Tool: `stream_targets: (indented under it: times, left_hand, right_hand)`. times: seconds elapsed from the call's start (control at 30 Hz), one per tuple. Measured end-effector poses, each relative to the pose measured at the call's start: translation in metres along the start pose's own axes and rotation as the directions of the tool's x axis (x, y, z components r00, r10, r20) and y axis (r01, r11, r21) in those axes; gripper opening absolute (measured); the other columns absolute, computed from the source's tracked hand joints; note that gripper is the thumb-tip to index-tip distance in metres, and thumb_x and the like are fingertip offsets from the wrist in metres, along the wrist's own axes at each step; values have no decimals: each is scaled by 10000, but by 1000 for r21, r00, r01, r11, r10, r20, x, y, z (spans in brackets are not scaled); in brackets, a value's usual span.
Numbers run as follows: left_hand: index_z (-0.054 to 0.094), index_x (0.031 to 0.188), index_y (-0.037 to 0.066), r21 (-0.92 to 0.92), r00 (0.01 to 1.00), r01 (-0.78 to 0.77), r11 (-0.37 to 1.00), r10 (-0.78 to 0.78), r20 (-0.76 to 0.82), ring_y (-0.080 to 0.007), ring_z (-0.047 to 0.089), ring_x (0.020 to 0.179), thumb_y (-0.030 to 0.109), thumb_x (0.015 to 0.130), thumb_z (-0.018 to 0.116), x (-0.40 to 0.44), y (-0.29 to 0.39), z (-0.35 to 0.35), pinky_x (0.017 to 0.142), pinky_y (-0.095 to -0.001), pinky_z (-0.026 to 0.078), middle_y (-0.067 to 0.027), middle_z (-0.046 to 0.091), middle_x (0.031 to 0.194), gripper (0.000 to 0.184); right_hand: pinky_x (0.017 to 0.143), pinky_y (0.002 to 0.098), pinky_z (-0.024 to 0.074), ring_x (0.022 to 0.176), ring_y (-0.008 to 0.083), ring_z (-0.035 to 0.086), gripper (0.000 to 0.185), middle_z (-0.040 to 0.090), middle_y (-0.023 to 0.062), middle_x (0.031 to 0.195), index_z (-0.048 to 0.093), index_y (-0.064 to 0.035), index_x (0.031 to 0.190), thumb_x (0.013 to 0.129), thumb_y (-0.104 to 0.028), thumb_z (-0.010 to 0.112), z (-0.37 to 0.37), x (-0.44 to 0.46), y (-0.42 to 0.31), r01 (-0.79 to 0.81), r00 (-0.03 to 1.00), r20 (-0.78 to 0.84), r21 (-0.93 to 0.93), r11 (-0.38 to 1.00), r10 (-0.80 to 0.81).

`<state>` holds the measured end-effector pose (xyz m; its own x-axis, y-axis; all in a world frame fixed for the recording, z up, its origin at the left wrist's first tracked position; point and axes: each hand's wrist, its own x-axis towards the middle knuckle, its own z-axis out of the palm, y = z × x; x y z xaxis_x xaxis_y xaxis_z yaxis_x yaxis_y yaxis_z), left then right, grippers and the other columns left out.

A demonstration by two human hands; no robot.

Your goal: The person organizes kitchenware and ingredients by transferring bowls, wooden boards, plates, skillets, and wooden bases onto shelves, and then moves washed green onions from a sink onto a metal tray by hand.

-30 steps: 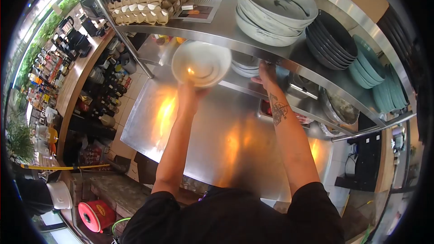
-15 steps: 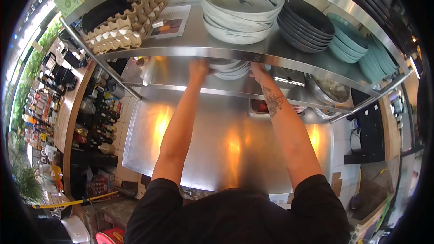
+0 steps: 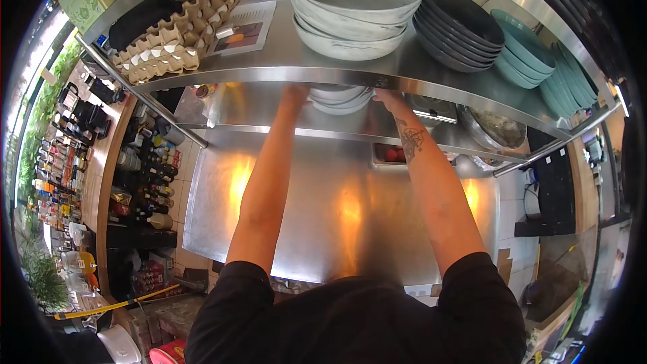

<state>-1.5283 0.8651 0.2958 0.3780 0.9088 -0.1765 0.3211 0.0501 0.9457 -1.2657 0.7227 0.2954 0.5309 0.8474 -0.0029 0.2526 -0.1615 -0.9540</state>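
Observation:
A stack of white bowls [image 3: 339,100] sits on the lower shelf, its top partly hidden by the front edge of the shelf above. My left hand [image 3: 296,94] is at the stack's left side, with its fingers mostly out of sight behind that edge. On the opposite side, my right hand [image 3: 389,98] has its thumb and fingers at the bowls' rims. Both hands seem closed on the stack from its two sides, though the fingertips are poorly visible. Both forearms reach out over the steel worktop [image 3: 323,209].
The upper shelf [image 3: 269,71] carries large marbled bowls [image 3: 354,20], dark bowls [image 3: 458,30], teal bowls [image 3: 522,50] and egg cartons [image 3: 178,34]. Right of my right hand are a metal container [image 3: 431,109], a foil-covered bowl [image 3: 495,128] and a tray of red items [image 3: 387,154].
The view has shifted slightly, so the upper shelf appears a little higher. Both hands stay beside the white bowls, which look more evenly stacked now.

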Motion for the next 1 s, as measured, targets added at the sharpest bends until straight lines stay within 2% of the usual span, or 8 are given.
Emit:
stream_targets:
  times: [0.07,0.13,0.27,0.43,0.5,0.6,0.73,1.0]
  left_hand:
    - [464,1394,200,269,992,-125,955,113,61,-323,637,1048,288,985,607,13,-6,-1,702,-455,632,-130,542,1325,442]
    - [487,1383,209,-280,994,103,954,-109,-6,-302,627,1042,300,978,626,0,-2,2,738,-440,623,-109,591,1257,438]
    - [534,1320,92,-299,995,76,951,-51,91,-324,710,911,290,995,604,20,-10,0,682,-480,621,-157,668,1183,387]
    - [563,1265,63,82,685,-728,680,725,70,-340,741,830,244,1003,593,93,-95,-4,638,-480,630,-172,710,1094,320]
    - [571,1256,69,48,721,-693,720,691,51,-338,743,828,232,1004,591,99,-104,-1,639,-476,636,-170,716,1070,301]
    - [573,1254,63,273,467,-860,432,880,81,-339,742,755,222,1008,582,128,-133,-15,626,-475,640,-169,723,1045,293]
    - [530,1323,71,-293,938,-249,923,305,164,-356,658,958,266,1022,547,76,-68,-24,743,-542,592,-180,630,1204,359]
    - [444,1460,87,-490,952,240,838,-106,286,-389,489,1365,352,1049,477,30,5,-38,978,-677,497,-202,444,1522,491]
  right_hand:
    - [945,606,550,1373,310,465,679,385,109,1554,319,-120,1550,1013,-430,596,-6,15,30,116,992,58,-113,987,-110]
    - [945,614,552,1389,303,447,691,365,107,1568,308,-126,1561,1014,-437,594,-11,-1,7,-13,999,48,55,998,10]
    - [837,686,558,1409,418,396,853,264,137,1624,180,-214,1611,959,-636,530,-4,-23,-27,-32,998,55,229,973,20]
    - [853,688,550,1395,454,409,883,237,138,1637,172,-209,1613,947,-681,508,-15,-20,-39,-29,991,130,204,979,2]
    - [864,677,548,1382,450,424,863,260,139,1624,197,-202,1604,951,-670,510,-18,-16,-38,-23,992,127,196,980,-2]
    - [880,659,545,1362,444,448,834,295,141,1605,233,-191,1590,956,-654,514,-19,-10,-37,-12,992,124,185,983,-11]
    - [901,636,541,1335,437,479,796,342,144,1580,283,-176,1572,964,-632,519,-21,-8,-37,-8,993,114,166,986,-11]
    - [944,589,533,1282,422,541,726,435,149,1529,381,-146,1535,978,-588,528,-11,-22,-23,3,994,111,12,1000,-4]
